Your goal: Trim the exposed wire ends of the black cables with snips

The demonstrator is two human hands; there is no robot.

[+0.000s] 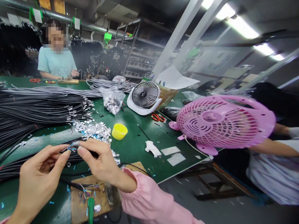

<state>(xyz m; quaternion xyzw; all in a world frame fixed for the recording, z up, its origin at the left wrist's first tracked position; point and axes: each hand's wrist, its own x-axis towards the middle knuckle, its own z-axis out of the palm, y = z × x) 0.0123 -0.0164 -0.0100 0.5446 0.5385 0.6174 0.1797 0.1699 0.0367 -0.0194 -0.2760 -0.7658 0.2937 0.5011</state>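
My left hand (39, 177) is closed in a pinch at the end of a cable, where thin blue and light wires (73, 148) show between the fingertips. My right hand (104, 161), in a pink sleeve, pinches the same spot from the other side, thumb and forefinger nearly meeting the left ones. Dark cable shows under the right palm. Below the hands lies a wooden board (78, 203) with a green-handled tool (90, 208), coloured wire ends and foil scraps. Just behind the hands is a heap of silver foil pieces (95, 129).
Bundles of black cables (42, 107) and grey cables (53, 91) cover the left. Further right are a yellow cup (119, 131), plastic bag (112, 101), white fan (144, 96), orange-handled scissors (158, 117) and pink fan (224, 121). A person (56, 62) sits opposite; another's arm (275, 146) shows right.
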